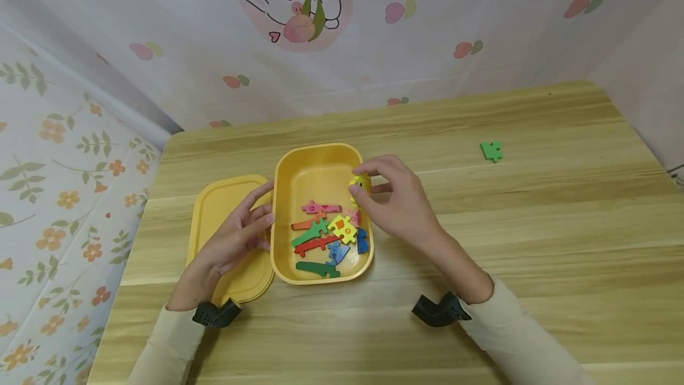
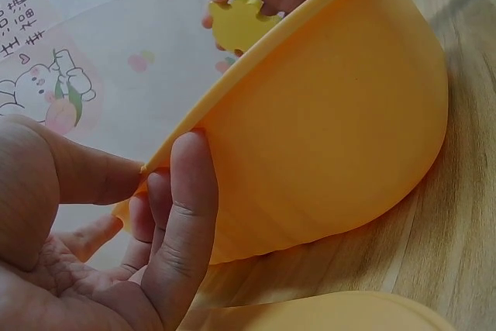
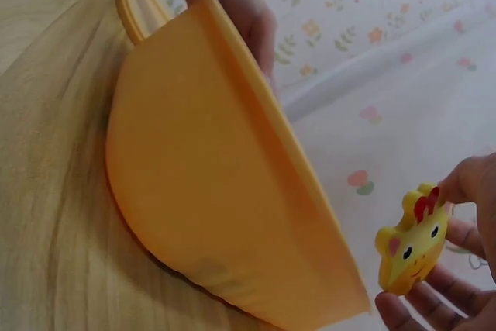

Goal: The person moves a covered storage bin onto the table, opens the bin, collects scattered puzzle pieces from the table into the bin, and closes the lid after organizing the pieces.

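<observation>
Two hands work at the yellow box (image 1: 299, 162) on my wooden surface (image 1: 534, 242): my right hand (image 1: 398, 198) pinches a yellow animal-faced piece (image 3: 411, 247) above the box's right rim, fingers curled round it, while my left hand (image 1: 235, 236) rests straight fingers against the left wall, seemingly steadying it. Its lid (image 1: 214, 210) lies alongside; a green piece (image 1: 491, 151) sits well apart.

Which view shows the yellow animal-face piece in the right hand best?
The right wrist view: the yellow animal-face piece shows its eyes and red crest, pinched by the right hand. The head view shows only a sliver between fingers; the left wrist view shows its plain back.
</observation>
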The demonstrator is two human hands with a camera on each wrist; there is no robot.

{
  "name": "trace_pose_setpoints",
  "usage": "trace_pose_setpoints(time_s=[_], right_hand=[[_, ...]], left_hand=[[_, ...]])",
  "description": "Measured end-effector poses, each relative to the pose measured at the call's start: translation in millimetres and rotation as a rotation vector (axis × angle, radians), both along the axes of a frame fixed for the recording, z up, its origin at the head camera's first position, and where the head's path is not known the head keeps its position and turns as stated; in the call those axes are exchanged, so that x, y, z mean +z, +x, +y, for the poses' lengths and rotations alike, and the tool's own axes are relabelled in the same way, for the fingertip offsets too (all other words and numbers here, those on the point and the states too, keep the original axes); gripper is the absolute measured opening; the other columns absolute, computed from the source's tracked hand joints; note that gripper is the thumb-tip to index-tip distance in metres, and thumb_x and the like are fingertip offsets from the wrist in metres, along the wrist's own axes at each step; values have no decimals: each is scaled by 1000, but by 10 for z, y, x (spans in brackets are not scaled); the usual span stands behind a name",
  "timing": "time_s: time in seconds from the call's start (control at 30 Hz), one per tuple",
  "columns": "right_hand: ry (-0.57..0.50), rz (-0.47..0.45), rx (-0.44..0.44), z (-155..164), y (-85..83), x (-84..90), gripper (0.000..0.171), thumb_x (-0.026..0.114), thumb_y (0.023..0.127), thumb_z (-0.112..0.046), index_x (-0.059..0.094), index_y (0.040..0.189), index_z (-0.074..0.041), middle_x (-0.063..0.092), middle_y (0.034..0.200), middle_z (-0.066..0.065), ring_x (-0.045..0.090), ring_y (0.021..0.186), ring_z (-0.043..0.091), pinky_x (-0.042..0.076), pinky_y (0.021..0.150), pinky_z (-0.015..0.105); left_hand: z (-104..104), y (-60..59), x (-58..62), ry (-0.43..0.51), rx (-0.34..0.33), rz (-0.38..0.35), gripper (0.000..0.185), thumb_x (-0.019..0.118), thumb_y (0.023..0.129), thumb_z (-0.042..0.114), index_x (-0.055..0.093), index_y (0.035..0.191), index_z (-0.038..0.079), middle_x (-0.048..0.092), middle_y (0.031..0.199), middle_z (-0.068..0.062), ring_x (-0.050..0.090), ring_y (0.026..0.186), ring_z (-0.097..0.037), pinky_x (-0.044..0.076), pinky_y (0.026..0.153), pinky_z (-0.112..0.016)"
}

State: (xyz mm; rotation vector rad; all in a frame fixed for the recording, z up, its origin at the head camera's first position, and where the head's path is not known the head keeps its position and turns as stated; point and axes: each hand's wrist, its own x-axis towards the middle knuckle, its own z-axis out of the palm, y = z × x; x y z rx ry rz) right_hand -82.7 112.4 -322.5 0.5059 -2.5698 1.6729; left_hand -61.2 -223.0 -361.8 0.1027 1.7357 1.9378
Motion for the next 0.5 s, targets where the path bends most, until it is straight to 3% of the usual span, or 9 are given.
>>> trace_pose_setpoints(time_s=[0.2,0.5], right_hand=[[32,65,43,-51,36,-23,27,79,94,-17,74,119,-11,64,131,7,64,122,25,65,95,50],[166,161,125,-95,66,-64,31,79,91,-18,76,122,-12,63,141,7,57,136,25,55,115,47]], left_hand=[[4,-5,10,-4,-3,5,71,50,112,9,13,170,22,64,123,3,68,99,-7,64,68,-24],[8,-4,-1,-13,-1,3,70,50,112,8,14,170,24,65,123,3,68,99,-7,64,68,-24]])
